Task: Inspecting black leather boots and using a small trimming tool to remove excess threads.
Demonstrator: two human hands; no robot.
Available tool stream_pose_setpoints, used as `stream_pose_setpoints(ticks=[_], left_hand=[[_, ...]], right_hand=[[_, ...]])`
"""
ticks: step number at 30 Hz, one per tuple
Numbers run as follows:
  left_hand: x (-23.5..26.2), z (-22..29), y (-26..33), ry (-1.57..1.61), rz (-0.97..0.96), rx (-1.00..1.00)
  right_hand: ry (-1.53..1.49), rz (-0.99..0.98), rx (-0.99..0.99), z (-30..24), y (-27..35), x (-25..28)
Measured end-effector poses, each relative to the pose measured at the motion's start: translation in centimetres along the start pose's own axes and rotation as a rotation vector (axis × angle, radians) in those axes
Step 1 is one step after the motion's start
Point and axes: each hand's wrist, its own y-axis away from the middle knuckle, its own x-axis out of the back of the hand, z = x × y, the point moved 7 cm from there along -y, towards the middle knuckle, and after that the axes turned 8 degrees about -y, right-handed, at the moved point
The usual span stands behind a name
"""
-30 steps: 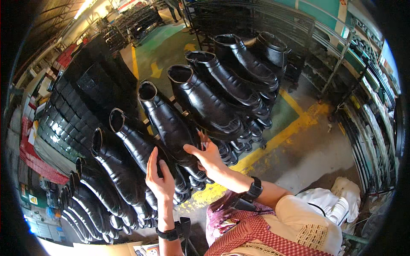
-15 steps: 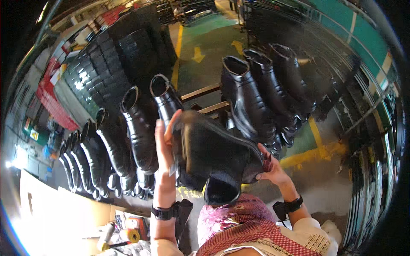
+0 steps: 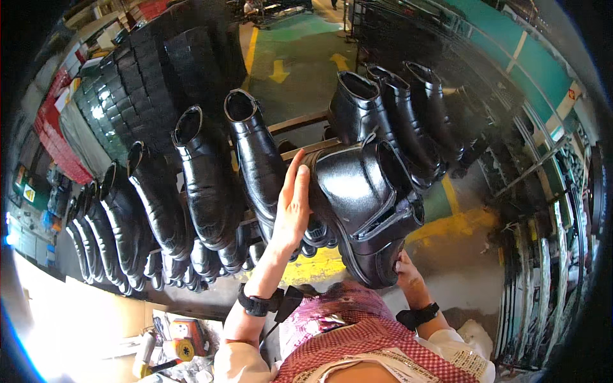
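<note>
A glossy black ankle boot (image 3: 357, 185) is tilted on its side in front of me, its sole toward the left and its top opening toward the right. My left hand (image 3: 294, 207) lies along the sole with straight fingers pointing up. At the boot's lower end, my right hand (image 3: 408, 276) holds it with bent fingers; part of that hand is hidden behind the boot. Just behind my left hand stands another black boot (image 3: 252, 150) in the left-hand row.
Several black boots (image 3: 207, 185) line a rack to the left, more boots (image 3: 402, 121) to the right. Wooden rails (image 3: 303, 122) run between. A cardboard box (image 3: 83, 325) and a yellow-and-black tool (image 3: 184, 350) are at lower left. Metal racks (image 3: 536, 268) stand at right.
The boot has turned over, from dark underside and shaft down to shiny side and opening facing up and right. My left hand has moved right and up; my right hand has moved lower on it.
</note>
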Motion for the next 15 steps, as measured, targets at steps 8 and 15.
stream_pose_setpoints(ticks=[8,15], left_hand=[[-1.7,-0.1,2.3,0.235,-0.084,-0.291],[-2.2,0.1,4.4,0.244,-0.226,-0.352]], right_hand=[[-0.054,0.124,-0.006,1.1,-0.4,-5.4],[0.033,0.217,0.042,2.2,-0.6,-4.1]])
